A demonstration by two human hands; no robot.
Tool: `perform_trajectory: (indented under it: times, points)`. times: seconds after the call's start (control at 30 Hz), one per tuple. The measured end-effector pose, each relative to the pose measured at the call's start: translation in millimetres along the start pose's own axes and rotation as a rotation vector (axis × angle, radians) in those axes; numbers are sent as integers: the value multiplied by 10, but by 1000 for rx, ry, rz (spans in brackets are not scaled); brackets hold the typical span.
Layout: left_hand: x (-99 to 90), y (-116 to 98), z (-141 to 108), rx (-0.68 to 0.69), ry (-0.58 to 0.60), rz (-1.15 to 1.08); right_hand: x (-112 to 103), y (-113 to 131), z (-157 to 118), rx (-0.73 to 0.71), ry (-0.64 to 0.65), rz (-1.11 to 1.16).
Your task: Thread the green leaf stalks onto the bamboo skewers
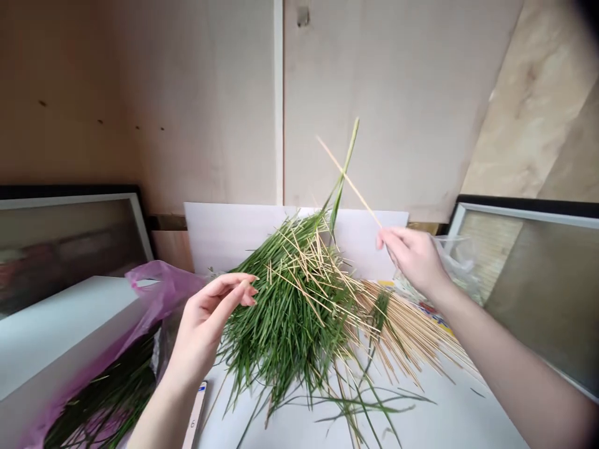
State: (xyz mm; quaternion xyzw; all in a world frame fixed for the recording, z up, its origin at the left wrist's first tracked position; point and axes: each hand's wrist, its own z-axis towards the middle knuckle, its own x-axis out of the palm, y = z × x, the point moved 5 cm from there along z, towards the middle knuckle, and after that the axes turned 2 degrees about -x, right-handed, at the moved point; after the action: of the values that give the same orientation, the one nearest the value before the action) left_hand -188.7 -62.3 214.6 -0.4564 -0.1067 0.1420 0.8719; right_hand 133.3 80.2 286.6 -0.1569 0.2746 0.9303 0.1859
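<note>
Purple plastic bag [161,293] of grass sits at the left edge of the desk [444,411]. Left hand [210,324] is open, holding nothing, fingers [243,290] slightly curled just beside the heap of green grass blades [290,312] mid-desk. Loose wooden skewers [402,330] fan out rightward; right hand [412,262] is raised, fingers [388,240] pinching one raised skewer [350,184].

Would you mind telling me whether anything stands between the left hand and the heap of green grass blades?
Nothing visible does: the left hand is right at the edge of the heap of green grass blades, with its fingertips beside the blades and no object between them.
</note>
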Motion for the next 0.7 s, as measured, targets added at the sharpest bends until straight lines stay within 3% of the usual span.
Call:
perform_trajectory:
  times: [0.13,0.23,0.37,0.47,0.6,0.7]
  points:
    - [-602,-92,-29,-31,-76,79,601,-26,982,71,-78,-97]
    - [-1052,-153,-130,-53,-158,147,1193,-155,1359,149,-10,-172]
    - [-1617,-163,-359,-107,-259,269,1988,-400,1254,266,201,-289]
    - [-1958,-42,-506,-215,-228,467,2391,-551,970,308,329,-359]
    - [-2287,340,-572,-436,-68,824,2540,-620,757,311,381,-443]
    - [-2358,591,-503,-422,-60,883,2397,-559,726,247,362,-490]
